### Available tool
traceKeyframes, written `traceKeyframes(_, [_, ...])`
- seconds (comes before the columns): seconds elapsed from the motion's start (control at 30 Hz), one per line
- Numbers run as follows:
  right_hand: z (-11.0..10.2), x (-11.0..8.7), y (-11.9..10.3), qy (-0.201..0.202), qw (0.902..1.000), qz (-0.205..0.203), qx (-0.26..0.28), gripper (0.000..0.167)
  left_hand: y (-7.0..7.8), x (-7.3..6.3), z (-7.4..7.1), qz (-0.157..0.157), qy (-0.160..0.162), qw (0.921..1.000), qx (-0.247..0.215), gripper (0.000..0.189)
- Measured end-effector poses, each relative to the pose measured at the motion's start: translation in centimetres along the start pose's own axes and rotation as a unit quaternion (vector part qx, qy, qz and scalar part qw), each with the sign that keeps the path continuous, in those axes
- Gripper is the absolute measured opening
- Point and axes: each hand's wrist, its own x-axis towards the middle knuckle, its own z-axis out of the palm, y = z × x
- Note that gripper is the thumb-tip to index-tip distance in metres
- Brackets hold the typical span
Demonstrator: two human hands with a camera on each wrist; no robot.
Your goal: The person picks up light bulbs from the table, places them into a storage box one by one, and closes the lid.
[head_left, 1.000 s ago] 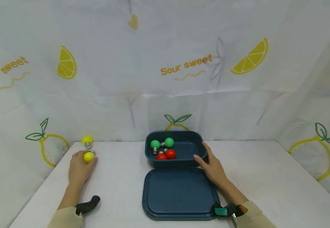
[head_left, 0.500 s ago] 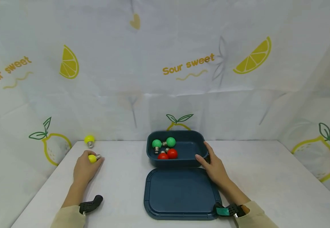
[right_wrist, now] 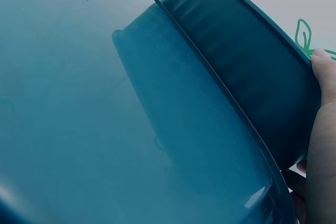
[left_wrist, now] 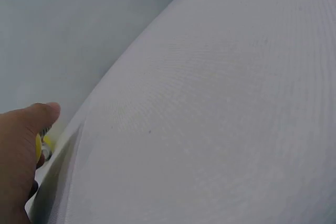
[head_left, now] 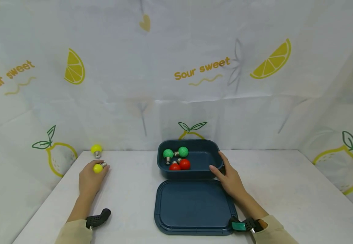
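My left hand [head_left: 90, 178] holds a yellow light bulb [head_left: 98, 168] between thumb and fingers at the table's left side. Its metal base points away to the right. Just beyond lies a second yellow bulb [head_left: 96, 149], apart from the hand. In the left wrist view the thumb of my left hand [left_wrist: 18, 145] hides most of the bulb. With my right hand [head_left: 229, 178] I grip the right end of a dark blue box [head_left: 188, 174], thumb over the rim. Inside lie two green bulbs [head_left: 183, 151] and two red bulbs [head_left: 184, 164].
A dark blue lid [head_left: 194, 207] lies flat in front of the box, near my right forearm. A white sheet [head_left: 152, 84] printed with lemons hangs behind the table [head_left: 127, 200]. Black bands [head_left: 97, 219] sit on both wrists.
My left hand shifts slightly right, and the yellow bulb in it turns so its metal base shows more. The right hand stays on the box. The whole view shifts slightly.
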Motion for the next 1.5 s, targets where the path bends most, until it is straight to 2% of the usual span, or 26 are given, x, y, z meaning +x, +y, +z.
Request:
traceKeyframes(0.07, [0.0, 0.0, 0.0, -0.001, 1.0, 0.0, 0.001, 0.075, 0.1, -0.1, 0.0, -0.008, 0.03, 0.9986, -0.042, 0.039])
traceKeyframes(0.17, [0.1, 0.1, 0.0, -0.002, 1.0, 0.0, 0.004, 0.075, 0.2, -0.1, -0.1, -0.004, 0.05, 0.9954, -0.081, 0.04])
traceKeyframes(0.33, [0.1, 0.1, 0.0, -0.004, 1.0, -0.003, 0.003, 0.076, 0.7, 0.0, 0.0, 0.008, 0.06, 0.9934, -0.097, 0.043])
traceKeyframes(0.47, [0.1, 0.2, 0.0, 0.0, 1.0, -0.001, -0.001, 0.075, 2.0, 0.0, 0.0, 0.02, 0.063, 0.9937, -0.091, 0.039])
traceKeyframes(0.6, [0.3, 0.3, -0.1, -0.005, 1.0, 0.001, 0.005, 0.076, 3.8, -0.2, -0.1, 0.053, 0.067, 0.9941, -0.067, 0.036])
traceKeyframes(0.73, [0.4, 0.3, -0.3, -0.008, 0.9999, 0.001, 0.007, 0.076, 5.6, -0.3, -0.2, 0.102, 0.078, 0.9898, -0.062, 0.033])
traceKeyframes(0.87, [0.4, 0.4, -0.4, -0.004, 1.0, -0.002, 0.008, 0.076, 7.4, -0.1, -0.3, 0.127, 0.064, 0.9854, -0.093, 0.033])
traceKeyframes(1.0, [0.3, 0.3, -0.3, -0.003, 1.0, -0.004, 0.004, 0.075, 8.9, 0.2, 0.0, 0.132, 0.04, 0.9825, -0.124, 0.034])
traceKeyframes(1.1, [0.1, 0.2, -0.2, -0.002, 1.0, 0.002, -0.001, 0.075, 10.5, 0.5, 0.5, 0.138, 0.034, 0.9783, -0.151, 0.034])
traceKeyframes(1.5, [-0.2, 0.2, 0.0, -0.005, 1.0, 0.008, -0.003, 0.075, 17.7, 0.8, 2.4, 0.188, 0.03, 0.954, -0.232, 0.034])
